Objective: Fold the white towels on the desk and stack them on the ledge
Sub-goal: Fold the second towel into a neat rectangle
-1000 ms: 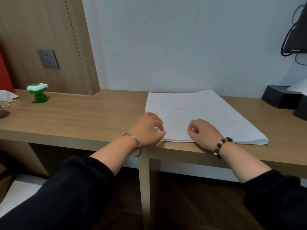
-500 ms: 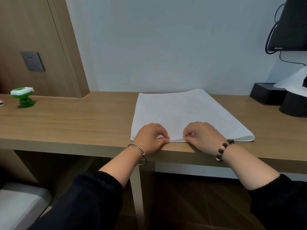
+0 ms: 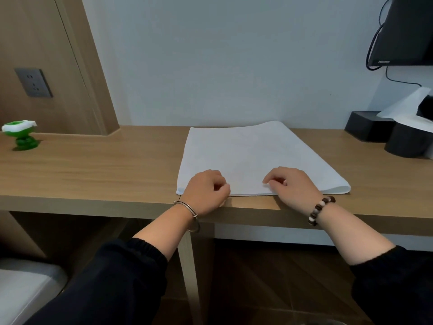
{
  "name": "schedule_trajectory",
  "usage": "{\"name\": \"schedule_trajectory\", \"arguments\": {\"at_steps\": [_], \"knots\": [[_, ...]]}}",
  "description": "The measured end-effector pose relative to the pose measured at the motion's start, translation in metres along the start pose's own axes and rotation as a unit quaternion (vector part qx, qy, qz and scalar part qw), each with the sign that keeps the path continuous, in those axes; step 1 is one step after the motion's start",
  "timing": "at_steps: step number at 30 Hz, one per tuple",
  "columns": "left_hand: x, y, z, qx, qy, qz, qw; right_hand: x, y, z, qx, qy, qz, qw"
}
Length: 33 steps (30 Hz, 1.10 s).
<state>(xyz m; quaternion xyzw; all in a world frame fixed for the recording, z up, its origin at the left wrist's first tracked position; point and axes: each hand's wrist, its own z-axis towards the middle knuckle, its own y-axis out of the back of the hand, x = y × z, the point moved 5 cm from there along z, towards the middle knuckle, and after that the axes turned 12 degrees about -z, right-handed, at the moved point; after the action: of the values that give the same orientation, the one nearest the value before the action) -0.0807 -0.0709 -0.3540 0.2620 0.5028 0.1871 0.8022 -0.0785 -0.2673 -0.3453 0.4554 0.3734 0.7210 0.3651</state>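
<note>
**Head camera: both grips on the near hem, fold ready to go**

And we're right at the front edge of the table (image 3: 105, 172). The white towel (image 3: 253, 156) lies flat there. Its near hem runs along the table's front edge, its far end sits close to the wall, and its right side shows a soft rounded fold. The left grip (image 3: 206, 191) is curled round the near left corner, fingers on top, pinching the hem. The right grip (image 3: 290, 186) is curled on the same hem further along, fingertips tucked into the cloth, and that looks like a pinch too.

To my eye this is the set-up for carrying the near edge away towards the wall. Doing it well means lifting both corners together and level. The cloth between the hands should be taut, and the hem should land square on the far edge before it is smoothed down. The right hand sits well inside the right corner, so that corner could sag and needs watching.

The green toy (image 3: 21, 137) and the black boxes (image 3: 365, 126) stand well clear. I can't pick out the ledge from here.
</note>
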Motion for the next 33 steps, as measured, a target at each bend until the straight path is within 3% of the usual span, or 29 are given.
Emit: {"name": "schedule_trajectory", "arguments": {"at_steps": [2,5,10,12,14,16,21,23,26,28,33], "knots": [[0.001,0.003,0.005,-0.063,0.025,-0.004,0.998,0.0,-0.004,0.002,0.018,-0.001,-0.031,0.999],[-0.005,-0.003,0.017,-0.111,0.055,0.095,0.988,0.007,-0.01,0.005,0.069,0.012,-0.011,0.998],[-0.003,-0.035,0.026,0.006,0.058,0.279,0.958,0.001,-0.002,0.011,-0.01,-0.045,0.005,0.999],[0.004,-0.04,0.027,0.058,0.077,0.287,0.953,-0.006,-0.006,0.009,0.005,-0.059,-0.089,0.994],[0.01,-0.042,0.027,0.08,0.098,0.287,0.95,-0.021,-0.012,0.002,0.07,-0.076,-0.22,0.97],[0.013,-0.043,0.028,0.088,0.111,0.298,0.944,-0.047,-0.005,-0.009,0.104,-0.143,-0.275,0.945],[0.014,-0.043,0.028,0.087,0.119,0.313,0.938,-0.091,0.019,-0.034,0.114,-0.33,-0.282,0.893],[0.013,-0.043,0.027,0.086,0.121,0.313,0.938,-0.082,0.02,-0.026,0.108,-0.32,-0.321,0.885],[0.012,-0.042,0.027,0.087,0.123,0.314,0.937,-0.048,0.007,0.0,0.065,-0.182,-0.327,0.925],[0.011,-0.042,0.026,0.091,0.125,0.319,0.935,-0.034,-0.011,0.007,0.103,-0.116,-0.291,0.944],[0.011,-0.041,0.025,0.086,0.158,0.312,0.933,-0.052,-0.012,0.003,0.166,-0.191,-0.266,0.93]]}}
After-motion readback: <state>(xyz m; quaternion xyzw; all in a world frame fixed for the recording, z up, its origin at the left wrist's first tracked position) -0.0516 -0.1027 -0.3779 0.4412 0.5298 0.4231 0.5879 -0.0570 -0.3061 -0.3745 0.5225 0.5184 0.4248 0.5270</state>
